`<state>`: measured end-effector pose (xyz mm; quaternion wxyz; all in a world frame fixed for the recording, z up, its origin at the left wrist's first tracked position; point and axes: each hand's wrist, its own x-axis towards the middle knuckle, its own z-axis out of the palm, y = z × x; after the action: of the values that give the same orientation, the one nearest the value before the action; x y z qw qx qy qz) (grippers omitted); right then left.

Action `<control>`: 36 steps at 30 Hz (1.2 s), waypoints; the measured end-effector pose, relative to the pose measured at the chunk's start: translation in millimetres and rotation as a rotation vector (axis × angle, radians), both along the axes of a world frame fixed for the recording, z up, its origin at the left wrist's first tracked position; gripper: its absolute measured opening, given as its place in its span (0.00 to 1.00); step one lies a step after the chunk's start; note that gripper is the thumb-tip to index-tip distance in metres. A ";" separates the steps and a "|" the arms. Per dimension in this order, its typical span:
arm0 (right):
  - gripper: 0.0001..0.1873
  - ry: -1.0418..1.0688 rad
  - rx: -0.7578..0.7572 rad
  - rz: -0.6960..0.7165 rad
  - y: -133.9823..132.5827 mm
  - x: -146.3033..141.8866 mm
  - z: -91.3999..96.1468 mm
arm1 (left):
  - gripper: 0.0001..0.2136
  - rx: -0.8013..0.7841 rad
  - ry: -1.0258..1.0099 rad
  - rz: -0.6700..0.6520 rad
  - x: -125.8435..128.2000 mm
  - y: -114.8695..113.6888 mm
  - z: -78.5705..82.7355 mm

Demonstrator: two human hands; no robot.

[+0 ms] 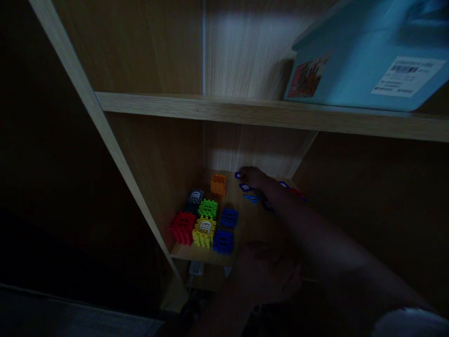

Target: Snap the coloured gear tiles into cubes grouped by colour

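Observation:
In the dim lower compartment, my right hand point(254, 177) reaches to the back of the shelf. Its fingers are closed on a small dark-blue toy building piece with a white centre point(239, 175). Just in front of it lie another blue-and-white piece point(245, 187) and a light-blue lattice piece point(251, 199). My left hand point(264, 271) is near the shelf's front edge, its fingers curled in; deep shadow hides what they hold, if anything. To its left stand stacks of notched toy building pieces: blue point(223, 242), yellow point(204, 231) and red point(183, 228).
Green point(208, 208), orange point(218, 185) and black point(195, 196) stacks stand farther back, beside another blue stack point(229, 217). More pieces point(296, 192) lie right of my forearm. Above runs a wooden shelf board point(196, 104) bearing a light-blue bin point(351, 70). A white power strip point(196, 267) sits below.

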<state>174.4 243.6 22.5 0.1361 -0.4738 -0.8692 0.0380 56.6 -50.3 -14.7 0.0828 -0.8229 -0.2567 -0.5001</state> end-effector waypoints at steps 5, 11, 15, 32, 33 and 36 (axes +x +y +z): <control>0.10 -0.035 0.003 -0.039 2.8 -2.7 6.7 | 0.13 -0.008 -0.002 -0.006 1.5 0.1 -1.5; 0.05 0.090 0.094 -0.086 -45.3 8.4 35.4 | 0.13 0.012 -0.001 0.007 1.0 0.6 1.6; 0.08 0.174 0.117 -0.116 -126.1 32.9 33.4 | 0.14 0.017 0.016 0.012 -0.6 -0.4 3.7; 0.23 0.166 0.307 -0.305 -240.7 58.0 -45.5 | 0.09 -0.461 0.029 0.319 2.9 12.9 15.7; 0.24 0.160 0.303 -0.312 -239.9 57.7 -46.7 | 0.10 -0.496 0.043 0.326 3.3 14.4 15.8; 0.22 0.166 0.295 -0.340 -238.7 57.3 -47.1 | 0.09 -0.567 0.106 0.359 4.2 17.3 15.1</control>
<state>231.7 4.9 -24.6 0.2794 -0.5836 -0.7589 -0.0740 60.8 -32.9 0.4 -0.0493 -0.7796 -0.5218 -0.3427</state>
